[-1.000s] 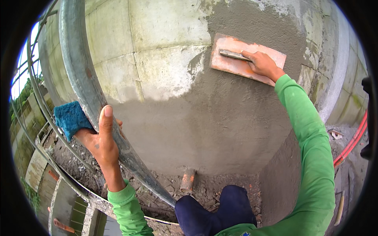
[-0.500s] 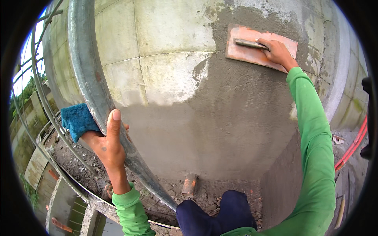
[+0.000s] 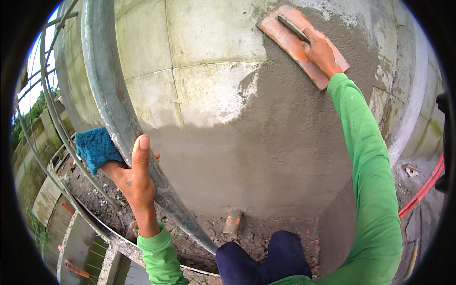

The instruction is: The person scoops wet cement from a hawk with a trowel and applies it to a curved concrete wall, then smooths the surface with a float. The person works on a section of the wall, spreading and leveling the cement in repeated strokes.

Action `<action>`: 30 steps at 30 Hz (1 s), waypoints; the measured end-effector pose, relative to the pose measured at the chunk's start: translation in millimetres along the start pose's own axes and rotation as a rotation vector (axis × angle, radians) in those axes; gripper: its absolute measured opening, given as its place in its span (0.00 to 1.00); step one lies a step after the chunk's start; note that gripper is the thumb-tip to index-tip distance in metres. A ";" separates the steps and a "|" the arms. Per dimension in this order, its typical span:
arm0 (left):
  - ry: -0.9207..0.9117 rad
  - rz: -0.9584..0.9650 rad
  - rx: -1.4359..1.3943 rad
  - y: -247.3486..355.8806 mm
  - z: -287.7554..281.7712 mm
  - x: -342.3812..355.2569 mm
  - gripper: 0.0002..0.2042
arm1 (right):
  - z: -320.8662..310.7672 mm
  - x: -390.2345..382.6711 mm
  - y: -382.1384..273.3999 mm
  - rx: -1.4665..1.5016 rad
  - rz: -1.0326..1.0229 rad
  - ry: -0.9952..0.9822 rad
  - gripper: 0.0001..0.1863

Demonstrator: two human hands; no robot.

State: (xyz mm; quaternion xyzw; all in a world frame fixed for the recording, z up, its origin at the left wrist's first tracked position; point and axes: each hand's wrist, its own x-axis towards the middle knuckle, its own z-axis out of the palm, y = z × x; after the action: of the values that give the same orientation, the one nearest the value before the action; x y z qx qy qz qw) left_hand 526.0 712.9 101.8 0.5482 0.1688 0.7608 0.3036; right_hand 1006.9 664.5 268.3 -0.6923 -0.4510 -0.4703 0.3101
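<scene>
My right hand (image 3: 320, 53) is closed round the dark handle of a plastering float (image 3: 285, 39), high on the wall. The float's worn orange-pink board lies tilted on grey wet plaster (image 3: 285, 137), its upper-left end reaching up to the bare blocks. My left hand (image 3: 139, 183) grips a thick grey metal pipe (image 3: 111, 80); the thumb points up along its near side and fingertips show past its right edge. A blue sponge (image 3: 98, 148) is at that hand's left, against the pipe; the fingers near it are largely hidden.
Bare concrete blocks (image 3: 204, 38) fill the wall's upper left. An orange pipe stub (image 3: 232, 223) stands in the rubble below the wall, by my knees (image 3: 261, 256). Red hoses (image 3: 425, 187) run at the right. Thin metal bars (image 3: 61, 128) and a drop lie at the left.
My right hand has moved the float up and to the left and turned it clockwise, so it slopes more steeply. My left hand stays on the pipe with the sponge beside it.
</scene>
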 end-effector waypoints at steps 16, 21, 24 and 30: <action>0.001 0.013 -0.021 -2.7 2.0 -1.4 0.28 | -2.4 2.1 10.5 -0.047 -0.116 -0.021 0.27; -0.007 0.040 0.004 6.6 -0.8 1.5 0.30 | 3.2 0.2 10.6 -0.109 -0.314 -0.075 0.24; 0.000 0.027 0.011 4.0 0.5 -0.7 0.31 | -15.5 12.7 23.3 -0.065 -0.188 -0.047 0.23; -0.002 0.012 0.010 2.2 -2.2 0.6 0.31 | -4.0 -5.1 14.9 -0.165 -0.333 -0.139 0.26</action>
State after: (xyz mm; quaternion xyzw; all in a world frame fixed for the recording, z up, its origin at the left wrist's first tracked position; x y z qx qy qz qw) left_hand 523.2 711.7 102.9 0.5514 0.1692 0.7613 0.2963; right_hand 1018.2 653.4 264.9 -0.6620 -0.5395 -0.5016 0.1384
